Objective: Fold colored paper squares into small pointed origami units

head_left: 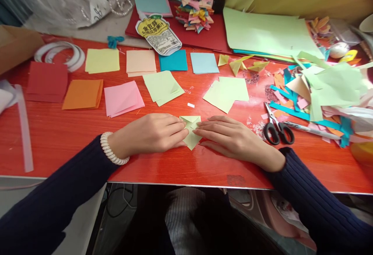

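Note:
A small light green sheet of paper [191,132], folded to a downward point with a flap across its top, lies on the red table in front of me. My left hand [159,132] holds its left edge, fingertips pressed on the paper and thumb hidden. From the other side, my right hand [230,136] presses the right edge with its fingers stretched over it. Just beyond are two groups of light green square sheets, one at left [163,87] and one at right [229,91].
Square sheets in red [46,81], orange [82,93], pink [124,97] and other colours lie in rows. Black-handled scissors [276,126] and a pen [313,130] rest right of my right hand, beside paper scraps [335,88]. Behind stand a drink pouch [159,34] and a folded paper stack [195,10].

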A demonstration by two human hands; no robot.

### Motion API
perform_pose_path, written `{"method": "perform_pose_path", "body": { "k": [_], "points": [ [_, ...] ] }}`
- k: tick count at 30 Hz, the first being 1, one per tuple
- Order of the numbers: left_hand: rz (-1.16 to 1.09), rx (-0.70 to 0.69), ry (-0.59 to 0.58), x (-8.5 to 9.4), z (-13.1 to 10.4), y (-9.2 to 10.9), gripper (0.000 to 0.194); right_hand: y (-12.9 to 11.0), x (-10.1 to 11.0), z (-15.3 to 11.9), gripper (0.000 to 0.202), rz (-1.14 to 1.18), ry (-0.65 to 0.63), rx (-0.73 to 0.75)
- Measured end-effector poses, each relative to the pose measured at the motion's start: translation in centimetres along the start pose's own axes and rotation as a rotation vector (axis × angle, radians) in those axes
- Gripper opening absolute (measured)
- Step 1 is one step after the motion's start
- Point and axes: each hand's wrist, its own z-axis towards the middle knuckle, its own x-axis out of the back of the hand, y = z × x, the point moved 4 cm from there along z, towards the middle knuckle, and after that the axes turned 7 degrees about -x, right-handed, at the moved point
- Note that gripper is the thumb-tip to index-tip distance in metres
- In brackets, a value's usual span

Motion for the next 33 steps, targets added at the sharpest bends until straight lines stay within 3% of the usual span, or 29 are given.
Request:
{"method": "perform_pose_path", "body": {
  "k": [6,16,24,29,33],
  "points": [
    [0.053,-0.042,-0.024,0.3,0.2,0.0,0.018,0.2,-0.2,0.1,0.028,0.014,0.009,-0.001],
    [0.099,-0.088,-0.026,0.3,0.0,0.1,0.021,1.2,-0.6,-0.1,0.028,0.231,-0.044,-0.190],
    [-0.020,0.052,-0.002,-0.4,-0.3,-0.3,0.018,0.6,-0.6,0.1,0.023,0.077,-0.012,-0.106],
    [-0.097,0.152,0.039,-0.5,0.2,-0.7,0.014,0.1,-0.4,0.1,0.025,0.023,-0.070,-0.040],
    [-0.163,0.162,-0.028,-0.9,0.2,-0.9,0.015,0.1,-0.5,0.1,0.024,0.030,-0.054,-0.040]
  ]
}}
